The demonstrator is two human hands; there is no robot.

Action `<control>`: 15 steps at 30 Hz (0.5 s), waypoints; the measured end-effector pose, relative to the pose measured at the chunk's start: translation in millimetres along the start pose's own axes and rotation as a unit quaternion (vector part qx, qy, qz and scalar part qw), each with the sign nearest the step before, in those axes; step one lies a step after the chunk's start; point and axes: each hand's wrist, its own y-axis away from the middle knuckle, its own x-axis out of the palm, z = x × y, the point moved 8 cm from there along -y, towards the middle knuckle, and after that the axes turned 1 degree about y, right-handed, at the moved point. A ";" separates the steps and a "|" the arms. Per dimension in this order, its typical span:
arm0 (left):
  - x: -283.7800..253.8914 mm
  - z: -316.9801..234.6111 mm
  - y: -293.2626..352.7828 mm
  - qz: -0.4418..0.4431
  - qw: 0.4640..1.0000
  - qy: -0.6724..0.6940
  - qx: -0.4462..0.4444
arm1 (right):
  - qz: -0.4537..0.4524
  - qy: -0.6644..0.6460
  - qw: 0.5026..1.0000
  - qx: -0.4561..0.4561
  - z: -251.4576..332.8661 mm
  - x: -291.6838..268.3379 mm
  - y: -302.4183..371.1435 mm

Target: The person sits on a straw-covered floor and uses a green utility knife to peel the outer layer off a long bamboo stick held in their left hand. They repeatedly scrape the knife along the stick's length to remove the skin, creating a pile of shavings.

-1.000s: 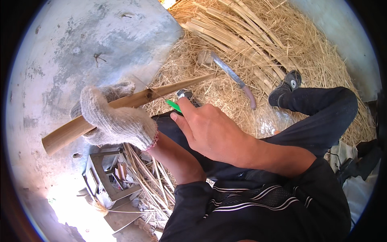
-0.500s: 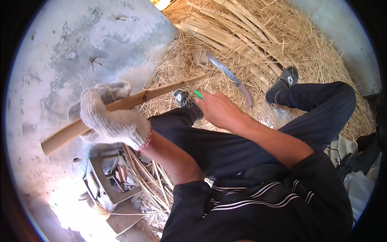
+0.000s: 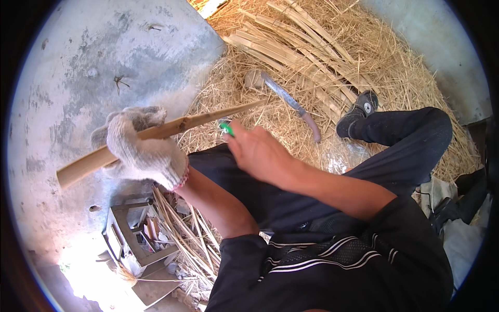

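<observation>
My left hand (image 3: pixel 147 141), in a whitish knitted work glove, is wrapped round a long split piece of bamboo (image 3: pixel 208 117). The bamboo slants from a broad end at lower left to a thin pointed tip at upper right. My bare right hand (image 3: pixel 261 156) is closed on a small green object (image 3: pixel 226 129); most of it lies hidden in the fist, so its kind cannot be made out. That hand is just below the bamboo's narrow half, over my dark trousers. A large knife (image 3: pixel 291 101) with a brownish handle rests on the straw beyond my right hand.
Straw (image 3: pixel 416 88) covers the floor ahead, with a pile of bamboo strips (image 3: pixel 291 47) on it. A stone-like block (image 3: pixel 253 79) is beside the knife. At lower left stands an open wooden frame (image 3: pixel 136 229) with odds and ends, next to thin strips (image 3: pixel 187 229).
My right hand with the green object has moved left and slightly down, toward my left hand. The bamboo has stayed in my left hand, tilting only slightly.
</observation>
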 end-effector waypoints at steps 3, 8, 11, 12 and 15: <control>3.6 0.9 -6.2 0.067 0.997 0.020 0.015 | -0.009 0.060 0.996 0.072 -75.8 3.5 -10.0; -6.2 10.9 -6.6 0.043 0.999 0.001 0.026 | 0.000 -0.005 1.000 0.002 -1.0 -5.3 0.6; -8.4 19.5 -13.0 0.071 0.995 0.034 0.053 | 0.010 0.001 0.999 0.038 -11.8 1.3 -8.3; -10.0 13.1 -7.7 0.042 0.992 -0.037 0.109 | 0.007 0.035 0.998 0.049 -30.1 2.4 -14.3; -5.3 5.2 -8.0 0.062 0.993 -0.020 0.102 | 0.048 0.030 0.996 0.073 -41.9 1.5 -18.9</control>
